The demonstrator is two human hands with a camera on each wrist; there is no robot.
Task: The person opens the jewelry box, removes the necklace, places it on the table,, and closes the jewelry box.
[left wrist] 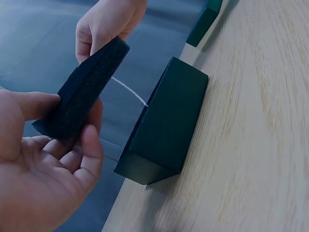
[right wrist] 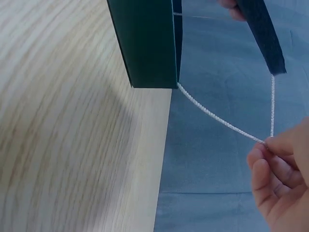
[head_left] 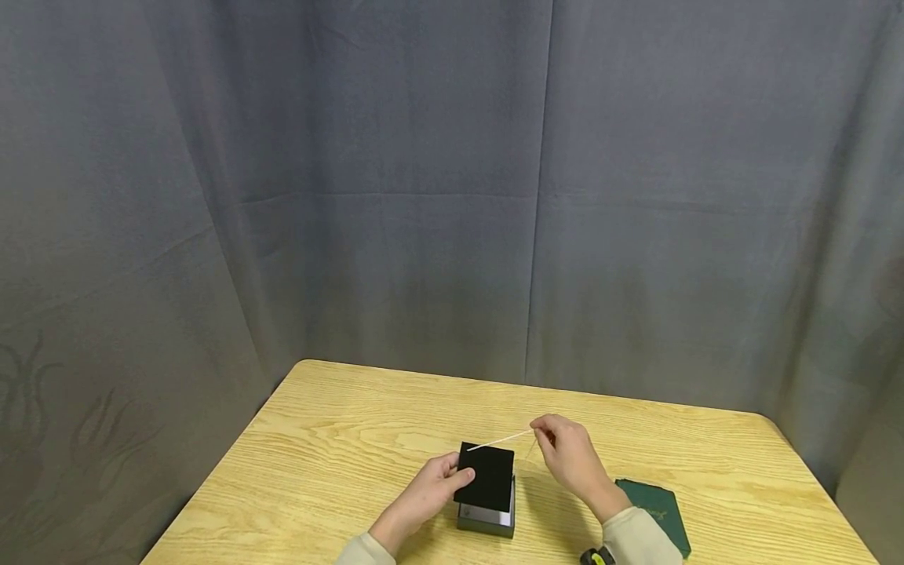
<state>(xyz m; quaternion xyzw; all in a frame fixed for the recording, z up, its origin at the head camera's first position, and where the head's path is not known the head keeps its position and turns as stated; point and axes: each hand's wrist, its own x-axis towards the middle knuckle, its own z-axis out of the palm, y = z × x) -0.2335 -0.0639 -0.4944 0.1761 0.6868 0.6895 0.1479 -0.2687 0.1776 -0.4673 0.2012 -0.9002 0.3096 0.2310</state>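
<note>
My left hand grips a black foam pad by its left edge, thumb on top and fingers beneath. The pad is tilted above a small dark green box that stands on the table, with something white showing inside. My right hand pinches a thin white twisted cord between thumb and fingertips, to the right of the pad. One stretch of this cord runs from the fingertips to the pad; another dips down to the box rim.
A dark green lid with faint gold lettering lies on the wooden table, near my right forearm. Grey curtains hang behind the table and along its sides. A dark watch is on my right wrist.
</note>
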